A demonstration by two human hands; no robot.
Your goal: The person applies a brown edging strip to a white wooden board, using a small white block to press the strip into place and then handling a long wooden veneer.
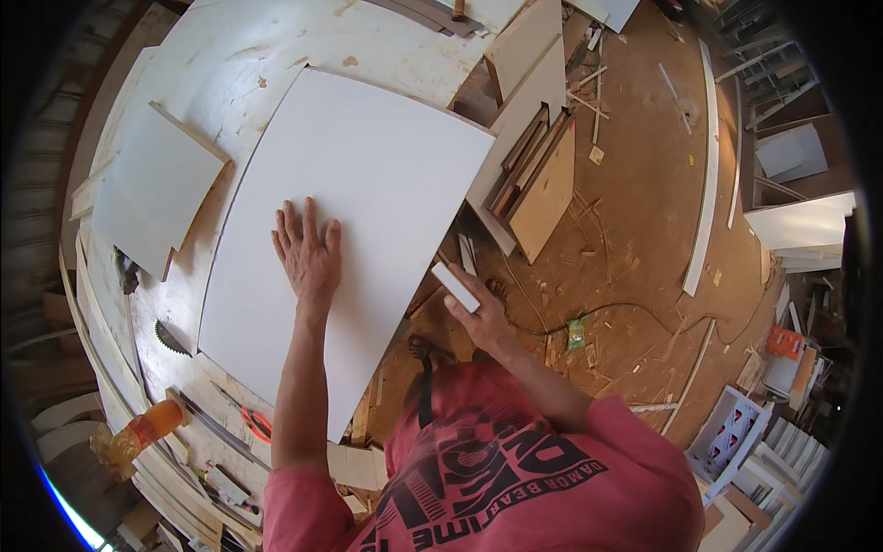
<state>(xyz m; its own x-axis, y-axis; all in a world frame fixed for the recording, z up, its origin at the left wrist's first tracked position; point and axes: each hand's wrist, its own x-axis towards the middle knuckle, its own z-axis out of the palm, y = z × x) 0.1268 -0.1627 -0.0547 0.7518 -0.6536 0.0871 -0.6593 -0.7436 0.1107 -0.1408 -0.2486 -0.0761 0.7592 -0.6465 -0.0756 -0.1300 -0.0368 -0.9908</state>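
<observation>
A large white panel (368, 156) lies flat on the workbench, its right edge close to my body. My left hand (308, 253) rests on the panel's left-middle part, palm down with the fingers spread. Off the panel's right edge, my right hand (480, 317) is closed around a small white rectangular block (455, 287). The fingers wrap its far side and the thumb lies along the near side. The block is held apart from the panel, over the floor.
A smaller white board (156, 193) lies left of the panel, near a circular saw blade (172, 338). Red-handled scissors or pliers (257, 424) and an orange bottle (147, 428) are at lower left. Wooden box parts (533, 175) stand right. A cable (644, 313) crosses the brown floor (635, 212).
</observation>
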